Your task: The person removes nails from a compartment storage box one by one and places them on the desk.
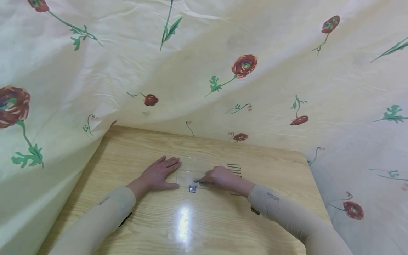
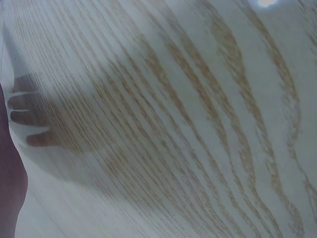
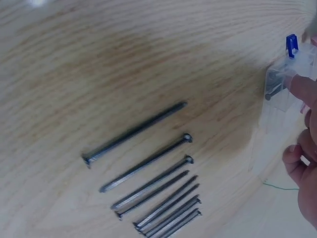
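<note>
While the left hand [image 1: 159,175] lies flat at the left side of the clear plastic box [image 1: 185,179], fingers and thumb spread and grasping nothing, all eyes go to the right hand [image 1: 221,179], and look where it is: fingertips right in at the box's right-hand end! There are dark metal nails [image 1: 200,182] under those fingers, inside the clear walls, but whether they are pinched or merely touched, I cannot tell from here. The box itself sits on the wood-grain tabletop [image 1: 153,219], between the two hands, with a blue clasp [image 1: 192,189] on its near edge. Out to the right, what a line-up: a row of loose nails [image 3: 145,163] on the tabletop, roughly parallel, heads at differing ends, bunched tighter at one end of the row, and one nail set a little apart nearest the person. Pale sleeves [image 1: 95,219] cover both forearms, and beyond the far edge hangs a cream cloth [image 1: 191,71] printed with red flowers and green stems
</note>
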{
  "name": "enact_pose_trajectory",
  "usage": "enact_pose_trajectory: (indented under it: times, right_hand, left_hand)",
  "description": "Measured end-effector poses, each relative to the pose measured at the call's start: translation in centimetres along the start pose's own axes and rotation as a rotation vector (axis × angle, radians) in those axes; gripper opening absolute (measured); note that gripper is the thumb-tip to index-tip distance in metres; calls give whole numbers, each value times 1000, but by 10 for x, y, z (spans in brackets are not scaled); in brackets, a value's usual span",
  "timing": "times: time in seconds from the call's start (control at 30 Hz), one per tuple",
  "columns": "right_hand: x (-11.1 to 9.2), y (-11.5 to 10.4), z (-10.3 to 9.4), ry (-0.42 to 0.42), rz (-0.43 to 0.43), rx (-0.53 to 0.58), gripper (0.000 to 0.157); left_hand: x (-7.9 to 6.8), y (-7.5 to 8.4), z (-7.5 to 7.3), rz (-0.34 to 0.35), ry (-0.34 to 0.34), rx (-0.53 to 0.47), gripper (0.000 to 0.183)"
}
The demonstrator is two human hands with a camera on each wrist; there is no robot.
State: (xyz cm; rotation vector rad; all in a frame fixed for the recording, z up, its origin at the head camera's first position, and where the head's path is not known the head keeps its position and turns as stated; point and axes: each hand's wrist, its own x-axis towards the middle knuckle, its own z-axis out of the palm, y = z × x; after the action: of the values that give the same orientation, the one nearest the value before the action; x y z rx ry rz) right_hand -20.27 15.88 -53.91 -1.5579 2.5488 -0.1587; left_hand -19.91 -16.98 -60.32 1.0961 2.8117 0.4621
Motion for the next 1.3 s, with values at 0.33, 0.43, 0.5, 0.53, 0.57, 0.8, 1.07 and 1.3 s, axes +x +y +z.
enact_pose_trajectory:
  times: [0.33, 0.43, 0.5, 0.53, 0.57, 0.8, 1.07, 1.3]
  right_hand:
    - [9, 2, -1, -75, 43, 103, 24]
    - [13, 3, 0, -60, 26, 110, 20]
    - [15, 3, 0, -55, 12, 97, 17]
    - [16, 3, 1, -58, 9, 82, 16]
    - [17, 3, 1, -58, 4, 71, 15]
    - [21, 2, 2, -74, -22, 17, 12]
    - [25, 1, 3, -106, 53, 63, 4]
    - [21, 2, 10, -44, 117, 187, 5]
  left_hand:
    - [0, 1, -5, 3, 7, -12, 96]
    - [-1, 0, -6, 0, 7, -18, 96]
    - [-1, 0, -6, -1, 5, -20, 96]
    - [0, 0, -6, -1, 3, -18, 96]
    - [0, -1, -6, -2, 1, -16, 97]
    - [1, -1, -5, -1, -1, -6, 97]
    - [0, 0, -5, -6, -3, -6, 97]
    - [-2, 2, -4, -8, 0, -17, 97]
